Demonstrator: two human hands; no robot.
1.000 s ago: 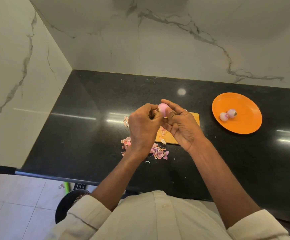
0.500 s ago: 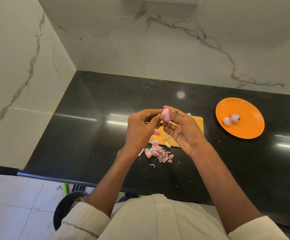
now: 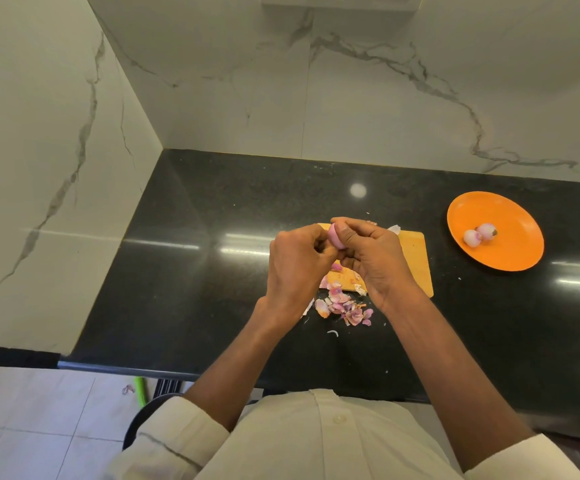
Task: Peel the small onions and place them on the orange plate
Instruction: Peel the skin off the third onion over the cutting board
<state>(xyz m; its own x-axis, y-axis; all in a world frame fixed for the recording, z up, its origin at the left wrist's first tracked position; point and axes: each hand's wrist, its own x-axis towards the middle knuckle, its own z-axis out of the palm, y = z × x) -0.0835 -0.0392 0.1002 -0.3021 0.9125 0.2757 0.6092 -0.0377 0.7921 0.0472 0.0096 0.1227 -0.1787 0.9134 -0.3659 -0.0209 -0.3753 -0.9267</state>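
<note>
The small onion (image 3: 334, 236) is largely hidden, pinched between the left hand (image 3: 299, 261) and right hand (image 3: 373, 258) above the cutting board (image 3: 416, 261); more is covered than before.

One wide-angle head camera, looking forward and steeply down from above the person's chest; the glossy black stone surface (image 3: 184, 271) fills mid-frame, close in, white veined marble walls (image 3: 368, 81) across the top, pale tiled floor (image 3: 32, 417) lower left.
</note>
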